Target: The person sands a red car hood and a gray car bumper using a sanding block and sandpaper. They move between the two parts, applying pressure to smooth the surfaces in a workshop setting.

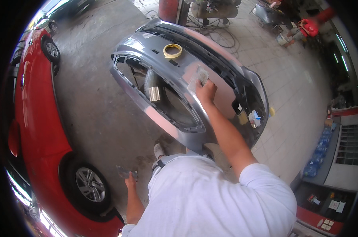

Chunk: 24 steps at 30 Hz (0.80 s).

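Observation:
A grey car bumper [147,42] with pinkish filler patches stands in front of me. My right hand [206,91] reaches over it, fingers closed on a flat, smeared putty spreader [199,76]. The spreader lies against or just over a pink patch; I cannot tell if it touches. Low by my left side, my left hand [130,181] grips a thin, translucent flat plate [125,172], well apart from the bumper. A roll of yellow masking tape [172,51] rests on the bumper's top.
A red car [40,130] is parked along my left. Through the bumper's opening show a metallic can [154,94] and a tyre-like ring [150,78]. Blue water bottles [318,154] line the right side. A person in red [308,27] sits far right. Hoses [226,41] lie behind the bumper.

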Tool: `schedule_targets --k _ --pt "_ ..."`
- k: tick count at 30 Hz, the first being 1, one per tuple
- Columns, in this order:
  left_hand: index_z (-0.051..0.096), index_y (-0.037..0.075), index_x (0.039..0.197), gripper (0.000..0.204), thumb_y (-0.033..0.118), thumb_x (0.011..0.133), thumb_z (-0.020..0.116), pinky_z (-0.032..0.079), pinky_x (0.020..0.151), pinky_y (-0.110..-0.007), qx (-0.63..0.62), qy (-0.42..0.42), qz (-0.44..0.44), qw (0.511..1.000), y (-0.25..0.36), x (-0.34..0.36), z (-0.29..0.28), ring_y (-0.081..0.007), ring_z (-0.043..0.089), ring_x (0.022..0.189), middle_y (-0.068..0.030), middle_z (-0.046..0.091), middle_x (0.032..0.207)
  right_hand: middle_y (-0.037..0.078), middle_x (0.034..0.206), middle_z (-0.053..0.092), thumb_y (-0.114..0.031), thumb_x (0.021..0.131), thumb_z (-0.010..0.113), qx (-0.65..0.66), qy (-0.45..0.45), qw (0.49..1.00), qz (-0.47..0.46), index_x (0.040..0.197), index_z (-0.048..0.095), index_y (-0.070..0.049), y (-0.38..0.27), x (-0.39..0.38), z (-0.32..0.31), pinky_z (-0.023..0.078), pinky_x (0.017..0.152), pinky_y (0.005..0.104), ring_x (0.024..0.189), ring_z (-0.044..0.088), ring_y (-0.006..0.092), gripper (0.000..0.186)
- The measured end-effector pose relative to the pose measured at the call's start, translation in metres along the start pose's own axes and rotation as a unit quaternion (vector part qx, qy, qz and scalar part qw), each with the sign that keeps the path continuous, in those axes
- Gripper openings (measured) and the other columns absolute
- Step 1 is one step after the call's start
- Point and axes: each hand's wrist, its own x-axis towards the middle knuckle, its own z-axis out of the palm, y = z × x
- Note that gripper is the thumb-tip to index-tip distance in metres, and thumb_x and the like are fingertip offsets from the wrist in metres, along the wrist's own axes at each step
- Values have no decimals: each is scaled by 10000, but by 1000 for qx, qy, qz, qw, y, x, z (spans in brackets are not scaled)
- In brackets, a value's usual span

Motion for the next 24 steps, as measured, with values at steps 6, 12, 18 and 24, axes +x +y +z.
schedule_targets --k 6,12,18,24 --pt "538 41 1326 573 430 929 676 586 559 -409 -39 -5 1 999 21 -8 16 -279 722 840 -150 683 1117 297 847 692 -236 820 746 -17 -7 1000 18 825 687 61 -4 4 -1 525 818 529 842 678 474 303" --pt "540 40 1333 592 441 920 682 570 549 -391 13 12 10 1000 -8 -11 4 -280 718 859 -143 681 1124 292 851 697 -225 818 737 -8 -18 1000 2 821 691 60 -34 32 45 533 823 521 841 679 478 288" --pt "536 39 1346 547 385 938 653 559 584 -381 -45 19 -69 996 0 -37 -7 -271 716 877 -141 686 1115 312 852 690 -231 813 742 -20 -16 999 21 852 697 79 -22 30 34 529 836 518 846 677 491 316" --pt "566 -44 1301 474 248 929 601 512 806 -355 49 53 86 994 12 -49 -14 -271 665 913 -155 665 1146 139 913 719 -213 904 720 368 -84 905 196 1012 662 7 -93 41 52 578 521 369 736 713 240 251"
